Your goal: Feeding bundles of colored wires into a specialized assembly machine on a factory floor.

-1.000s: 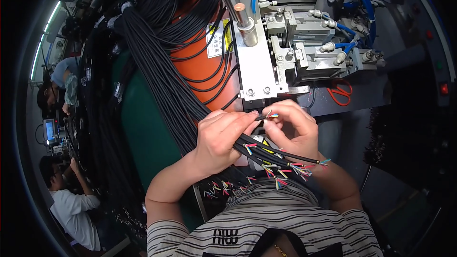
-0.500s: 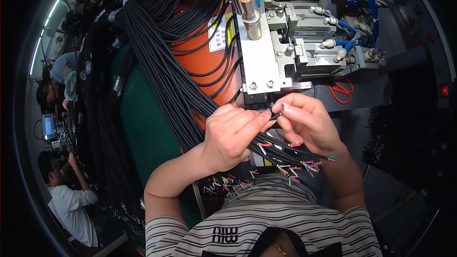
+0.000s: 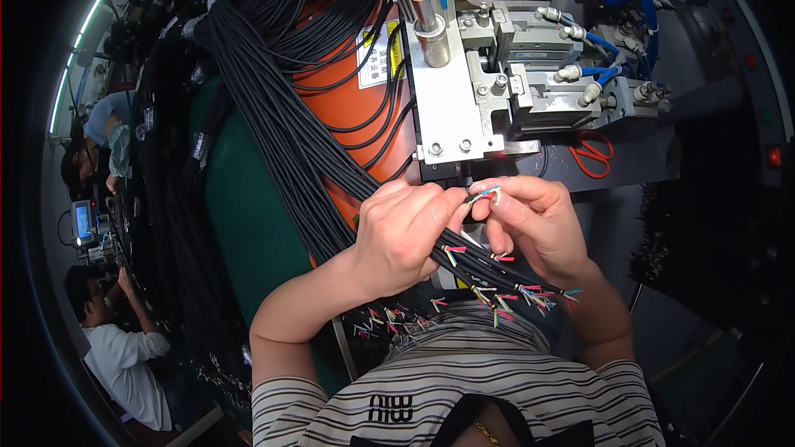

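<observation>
My left hand [image 3: 406, 236] is closed round a black cable [image 3: 470, 199] near its tip. From this tip thin coloured wires [image 3: 489, 193] fan out, and my right hand [image 3: 534, 219] pinches them between thumb and forefinger. A thick bundle of black cables [image 3: 277, 128] comes down from the upper left and passes under my left hand. Below both hands several cable ends [image 3: 501, 294] stick out, with short red, white, yellow and blue wires bared. The left palm hides part of the bundle.
Just beyond my hands stands a metal fixture [image 3: 447, 108] with pneumatic cylinders [image 3: 551, 99] and blue air hoses [image 3: 650, 0]. Orange-handled scissors [image 3: 591, 157] lie right of it. An orange surface [image 3: 331, 108] and a green one [image 3: 244, 190] lie under the cables. Two people [image 3: 124, 356] work at far left.
Coloured wires now show at the held cable's tip, where dark cable showed before. My right fingers have shifted slightly on it. The hanging cable ends have moved a little.
</observation>
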A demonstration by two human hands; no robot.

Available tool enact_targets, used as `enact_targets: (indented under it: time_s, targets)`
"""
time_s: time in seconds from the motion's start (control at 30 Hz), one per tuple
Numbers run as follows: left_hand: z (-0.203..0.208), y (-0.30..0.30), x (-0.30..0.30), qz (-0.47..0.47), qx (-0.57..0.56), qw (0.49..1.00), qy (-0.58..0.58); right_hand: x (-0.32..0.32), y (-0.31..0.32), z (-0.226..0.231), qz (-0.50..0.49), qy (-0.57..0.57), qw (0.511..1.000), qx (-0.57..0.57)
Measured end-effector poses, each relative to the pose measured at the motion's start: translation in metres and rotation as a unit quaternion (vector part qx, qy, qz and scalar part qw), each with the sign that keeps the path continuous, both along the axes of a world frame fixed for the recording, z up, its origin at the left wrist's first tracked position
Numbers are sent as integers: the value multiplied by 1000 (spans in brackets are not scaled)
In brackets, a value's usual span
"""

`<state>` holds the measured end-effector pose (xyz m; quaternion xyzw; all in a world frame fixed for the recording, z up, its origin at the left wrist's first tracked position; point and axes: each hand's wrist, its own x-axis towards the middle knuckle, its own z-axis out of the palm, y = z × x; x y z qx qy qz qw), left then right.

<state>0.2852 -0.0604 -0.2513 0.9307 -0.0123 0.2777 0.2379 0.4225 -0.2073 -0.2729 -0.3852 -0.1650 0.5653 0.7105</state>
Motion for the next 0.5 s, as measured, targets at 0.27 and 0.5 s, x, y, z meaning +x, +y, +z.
enact_targets:
  time_s: [0.27, 0.5]
  targets:
    - [1, 5, -1, -26, -68, 996, 53, 4, 3, -2, 13, -90, 996, -6]
    - [2, -5, -4, 8, 88, 994, 67, 4, 9, 10, -73, -680, 729, -42]
